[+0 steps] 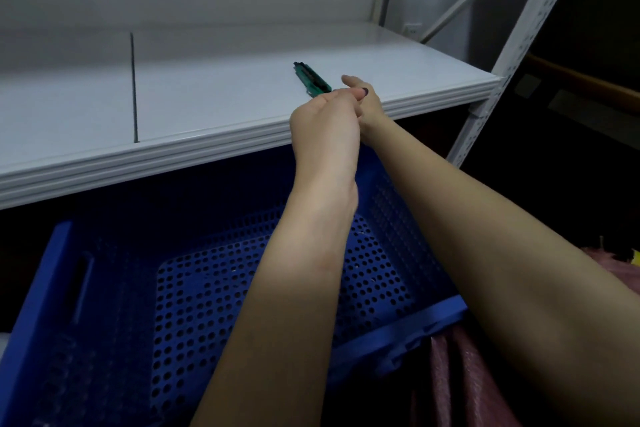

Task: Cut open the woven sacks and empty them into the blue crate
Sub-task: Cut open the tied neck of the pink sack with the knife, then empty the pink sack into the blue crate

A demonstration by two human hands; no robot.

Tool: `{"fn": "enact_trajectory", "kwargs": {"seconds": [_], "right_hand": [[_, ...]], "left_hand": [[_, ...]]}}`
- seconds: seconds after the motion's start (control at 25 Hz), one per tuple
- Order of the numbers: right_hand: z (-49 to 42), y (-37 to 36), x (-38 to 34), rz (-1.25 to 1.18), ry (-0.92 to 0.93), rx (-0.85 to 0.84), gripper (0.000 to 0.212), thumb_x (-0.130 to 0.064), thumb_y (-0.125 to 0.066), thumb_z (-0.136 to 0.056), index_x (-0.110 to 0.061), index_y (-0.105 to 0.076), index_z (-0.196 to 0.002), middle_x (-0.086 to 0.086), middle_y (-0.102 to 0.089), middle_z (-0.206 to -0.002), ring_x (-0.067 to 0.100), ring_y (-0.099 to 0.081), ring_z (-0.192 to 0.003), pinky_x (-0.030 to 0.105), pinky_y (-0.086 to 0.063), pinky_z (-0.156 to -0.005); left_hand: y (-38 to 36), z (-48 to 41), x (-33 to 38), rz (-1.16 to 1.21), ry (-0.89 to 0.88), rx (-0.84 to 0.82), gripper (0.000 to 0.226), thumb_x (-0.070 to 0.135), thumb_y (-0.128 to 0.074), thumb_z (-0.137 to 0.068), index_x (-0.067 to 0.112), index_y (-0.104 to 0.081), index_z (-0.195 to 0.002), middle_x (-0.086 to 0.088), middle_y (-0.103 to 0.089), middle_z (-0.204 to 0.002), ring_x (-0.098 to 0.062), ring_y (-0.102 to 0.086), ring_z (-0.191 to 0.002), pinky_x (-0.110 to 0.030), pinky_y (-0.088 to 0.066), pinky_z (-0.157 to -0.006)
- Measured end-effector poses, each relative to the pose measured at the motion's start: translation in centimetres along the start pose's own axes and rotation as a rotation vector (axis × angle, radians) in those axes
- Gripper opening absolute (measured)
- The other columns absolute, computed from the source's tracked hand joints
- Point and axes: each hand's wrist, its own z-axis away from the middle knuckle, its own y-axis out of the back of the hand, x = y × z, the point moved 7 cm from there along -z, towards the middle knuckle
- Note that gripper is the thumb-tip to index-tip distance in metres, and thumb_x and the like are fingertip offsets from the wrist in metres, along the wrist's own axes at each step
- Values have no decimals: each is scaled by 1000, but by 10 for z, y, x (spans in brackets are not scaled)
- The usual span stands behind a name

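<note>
Here both hands meet at the front edge of a white shelf [207, 104]. A green utility knife [311, 78] lies flat on it, angled away, and its near end disappears just behind the left hand [325, 125]. That hand's fingers [356, 92] are curled, one dark-painted nail showing, but whether they grip the knife or only touch it I cannot tell. The right hand [369, 106] sits just behind the left with its thumb raised. Its other fingers are hidden, so its grasp cannot be told either. Below the shelf stands the blue crate [52, 288], its perforated floor and walls showing under both forearms. At the lower right, beside the crate's near corner, pinkish woven sacks [460, 378] lie in shadow. A white perforated shelving upright [526, 38] rises at the right.
</note>
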Motion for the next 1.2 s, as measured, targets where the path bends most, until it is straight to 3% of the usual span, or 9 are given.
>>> {"fn": "enact_trajectory", "kwargs": {"seconds": [0.08,0.16,0.32,0.6,0.88,1.0,1.08,1.16,1.2], "right_hand": [[10,5,2,102,80,-159,66,-8,-56,-90,-8,-25,-148,17,-42,-144,27,-48,-127,35,-44,-102],[21,27,8,144,74,-197,70,-11,-62,-88,-10,-25,-148,15,-47,-139,26,-55,-117,28,-53,-76],[52,109,34,248,56,-90,46,-13,-61,-90,-7,-48,-133,15,-62,-122,22,-62,-98,23,-51,-55],[167,288,45,569,97,231,28,-13,-59,-89,-14,-65,-116,5,-65,-113,15,-61,-94,25,-48,-79],[279,413,100,798,-252,320,28,-26,-58,-92,-13,-64,-116,7,-65,-117,21,-58,-109,19,-36,-80],[317,431,160,703,-437,410,43,-41,-63,-87,-6,-61,-112,17,-59,-119,27,-54,-115,30,-40,-89],[335,420,199,685,-588,339,70,-51,-66,-81,1,-51,-126,25,-46,-133,32,-42,-128,36,-38,-101],[345,412,224,599,-704,299,89,-41,-74,-77,9,-32,-139,28,-35,-144,39,-35,-134,40,-35,-109],[344,412,232,518,-720,323,81,-32,-79,-74,10,-41,-132,28,-45,-136,39,-45,-127,42,-41,-105]], "left_hand": [[-2,0,2,-47,-51,6,28,-7,-46,-82,13,-60,-68,1,-60,-71,-12,-55,-69,-15,-39,-53],[-7,-2,-1,-76,-51,0,29,-7,-45,-81,14,-60,-69,3,-60,-69,-9,-54,-64,-10,-37,-46],[-46,12,-33,-247,15,-134,29,-3,-45,-84,17,-59,-69,4,-59,-70,-6,-52,-61,-9,-34,-43],[-137,89,-125,-521,217,-547,25,2,-47,-86,17,-62,-72,3,-65,-78,-5,-58,-63,-13,-37,-50],[-194,156,-189,-767,185,-818,25,1,-50,-87,14,-58,-67,-5,-58,-72,-17,-58,-74,-17,-44,-55],[-201,158,-194,-1125,-116,-797,10,12,-57,-87,11,-65,-80,-10,-63,-90,-27,-57,-102,-33,-45,-90],[-202,156,-197,-1508,-450,-760,38,22,-61,-85,-1,-54,-114,-20,-53,-121,-34,-42,-123,-37,-33,-107],[-199,154,-210,-1699,-531,-727,63,28,-63,-84,-7,-36,-129,-25,-38,-136,-37,-25,-135,-43,-22,-114],[-199,154,-215,-1747,-527,-708,68,30,-62,-84,-7,-31,-132,-26,-32,-141,-38,-18,-139,-46,-18,-116]]}}
